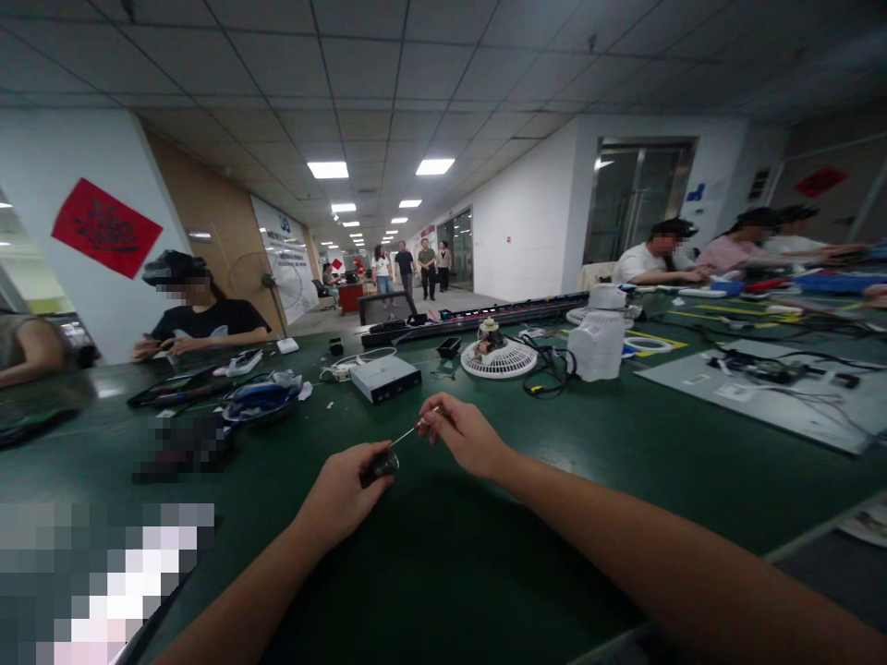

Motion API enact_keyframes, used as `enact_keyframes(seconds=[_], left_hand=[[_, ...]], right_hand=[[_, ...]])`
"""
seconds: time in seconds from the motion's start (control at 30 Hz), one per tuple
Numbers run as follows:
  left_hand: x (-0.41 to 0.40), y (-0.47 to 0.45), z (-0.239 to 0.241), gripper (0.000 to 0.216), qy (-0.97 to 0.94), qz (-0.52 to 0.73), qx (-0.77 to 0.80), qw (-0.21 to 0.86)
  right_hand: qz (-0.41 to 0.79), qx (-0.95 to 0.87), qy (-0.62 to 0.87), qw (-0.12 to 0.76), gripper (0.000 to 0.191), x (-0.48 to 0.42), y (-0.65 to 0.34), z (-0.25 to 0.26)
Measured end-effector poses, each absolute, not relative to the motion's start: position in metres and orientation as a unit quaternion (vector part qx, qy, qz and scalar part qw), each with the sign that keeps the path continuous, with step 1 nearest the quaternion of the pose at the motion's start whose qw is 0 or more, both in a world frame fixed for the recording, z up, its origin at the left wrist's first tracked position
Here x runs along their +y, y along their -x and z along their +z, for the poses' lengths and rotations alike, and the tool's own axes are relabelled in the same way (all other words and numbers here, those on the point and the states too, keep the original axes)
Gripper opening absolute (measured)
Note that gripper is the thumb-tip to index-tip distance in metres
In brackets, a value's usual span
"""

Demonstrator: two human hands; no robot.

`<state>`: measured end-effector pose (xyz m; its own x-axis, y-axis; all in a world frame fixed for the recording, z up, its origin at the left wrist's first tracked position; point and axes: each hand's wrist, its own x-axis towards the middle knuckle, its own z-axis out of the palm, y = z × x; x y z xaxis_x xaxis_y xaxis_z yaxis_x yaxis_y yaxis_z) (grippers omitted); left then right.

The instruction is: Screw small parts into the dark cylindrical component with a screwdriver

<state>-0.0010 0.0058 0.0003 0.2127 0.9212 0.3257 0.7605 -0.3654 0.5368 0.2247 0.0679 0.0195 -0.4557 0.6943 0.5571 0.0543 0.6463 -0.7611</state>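
Observation:
My left hand (350,489) is closed around a small dark, rounded part (380,466), its fingers hiding much of it. My right hand (461,429) pinches a slim screwdriver (406,436), whose thin metal shaft slants down to the dark part. Whether the tip sits in the part or only touches it, I cannot tell. Both hands are above the green table (443,573). Just beyond them lies a silver disc drive (386,377) with a black front.
Past the hands are a white fan grille with a motor (499,358), a white plastic housing (597,344) and black cables (551,374). A grey panel (762,392) with wires lies right; a blue bundle (267,397) lies left. Other people sit around the table.

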Motion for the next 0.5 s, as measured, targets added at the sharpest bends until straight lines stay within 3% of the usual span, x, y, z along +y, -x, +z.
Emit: enact_keyframes(seconds=[0.13, 0.5], left_hand=[[0.0072, 0.0011, -0.0004, 0.044, -0.761, 0.315, 0.555, 0.116], [0.0031, 0.0000, 0.0035, 0.044, -0.759, 0.295, 0.571, 0.109]], right_hand=[[0.302, -0.758, 0.259, 0.516, 0.015, 0.0679, -0.2253, 0.0176], [0.276, -0.816, 0.256, 0.439, 0.008, 0.0652, -0.2255, 0.0192]])
